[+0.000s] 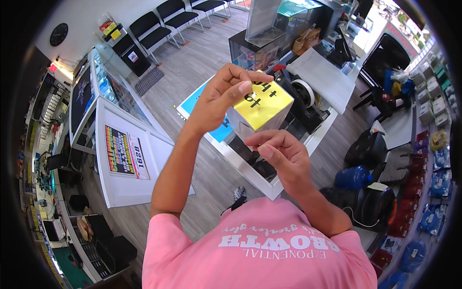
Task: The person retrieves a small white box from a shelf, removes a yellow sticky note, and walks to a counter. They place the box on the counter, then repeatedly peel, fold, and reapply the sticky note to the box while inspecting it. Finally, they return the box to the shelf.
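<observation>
A white box (239,122) with a yellow top (264,107), marked in black, is in front of me over a white-framed display counter (260,183). My left hand (224,94) is at the box's upper left, fingers curled and thumb over the yellow top; whether it grips the box or something small on it is unclear. My right hand (279,156) is at the lower edge of the box, fingertips drawn together; what they hold is too small to tell. A blue sheet (191,100) shows on the counter to the left.
A display case with a white signboard (115,188) stands at left, black chairs (144,26) along the back wall. A dark machine (310,120) and a grey pad (320,77) lie on the counter. A blue jug (352,177), black bags (363,149) and stocked wall racks (435,212) are at right.
</observation>
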### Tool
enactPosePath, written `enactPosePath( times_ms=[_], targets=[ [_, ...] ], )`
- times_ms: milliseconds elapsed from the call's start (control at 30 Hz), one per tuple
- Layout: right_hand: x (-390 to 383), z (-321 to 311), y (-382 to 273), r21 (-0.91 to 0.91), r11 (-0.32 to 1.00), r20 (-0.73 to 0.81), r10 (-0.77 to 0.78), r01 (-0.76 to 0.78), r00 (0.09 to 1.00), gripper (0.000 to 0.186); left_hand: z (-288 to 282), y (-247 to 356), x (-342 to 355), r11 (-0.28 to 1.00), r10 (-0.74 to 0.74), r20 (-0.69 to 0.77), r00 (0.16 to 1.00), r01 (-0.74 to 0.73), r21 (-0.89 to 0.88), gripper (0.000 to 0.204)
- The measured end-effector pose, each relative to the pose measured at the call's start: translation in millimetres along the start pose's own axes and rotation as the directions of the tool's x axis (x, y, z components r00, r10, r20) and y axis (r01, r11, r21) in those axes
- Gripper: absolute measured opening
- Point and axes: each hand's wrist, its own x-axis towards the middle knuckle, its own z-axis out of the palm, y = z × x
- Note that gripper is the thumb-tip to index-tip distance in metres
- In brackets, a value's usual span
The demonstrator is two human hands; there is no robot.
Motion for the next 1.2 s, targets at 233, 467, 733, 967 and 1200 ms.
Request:
enactPosePath(
  times_ms=[233, 467, 733, 967, 1200],
  targets=[
    [-16.7, -20.7, -20.0, -0.123, 0.992, -0.132, -0.026, 0.009, 0.991, 0.013, 52.2, -1.3, -29.3, 0.995, 0.085, -0.403, 0.911, -0.056, 0.082, 0.026],
    [-3.6, -21.7, -61.9, -0.446, 0.877, -0.168, 0.115, -0.179, 0.979, 0.023, 31.9, 21.7, -33.2, 0.926, 0.275, -0.42, 0.865, -0.121, 0.357, 0.016],
    [28.9, -19.8, -101.3, -0.497, 0.754, -0.188, 0.39, -0.43, 0.901, 0.033, 23.6, 28.8, -43.2, 0.926, 0.222, -0.423, 0.878, -0.053, 0.375, 0.015],
    [43.8, -26.1, -110.4, -0.512, 0.685, -0.166, 0.513, -0.519, 0.842, 0.035, 25.5, 38.8, -51.3, 0.945, -0.096, -0.476, 0.874, 0.23, 0.233, 0.018],
    [48.6, -34.4, -103.6, -0.556, 0.657, -0.124, 0.54, -0.509, 0.833, 0.036, 22.1, 45.5, -55.4, 0.938, -0.308, -0.442, 0.843, 0.348, 0.009, 0.016]
  ],
)
